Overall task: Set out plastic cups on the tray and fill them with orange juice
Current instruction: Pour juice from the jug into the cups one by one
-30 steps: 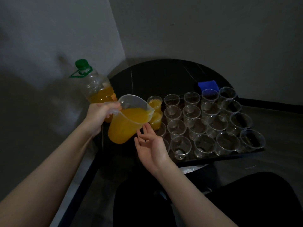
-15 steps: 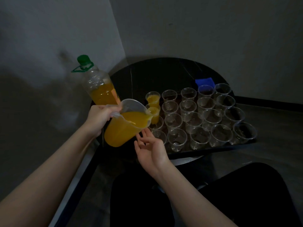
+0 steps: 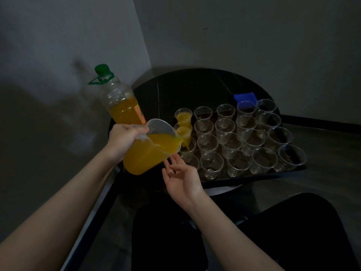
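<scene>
Head view: my left hand point(image 3: 127, 138) grips the jug point(image 3: 151, 147), tilted so juice runs into the third cup point(image 3: 188, 146) of the tray's point(image 3: 254, 178) left column. My right hand point(image 3: 182, 178) waits open-palmed, empty, just beneath, probably against drips.

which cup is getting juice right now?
The third cup from the back in the tray's leftmost column, under the jug spout. The two behind it are filled; the rest look empty.
</scene>
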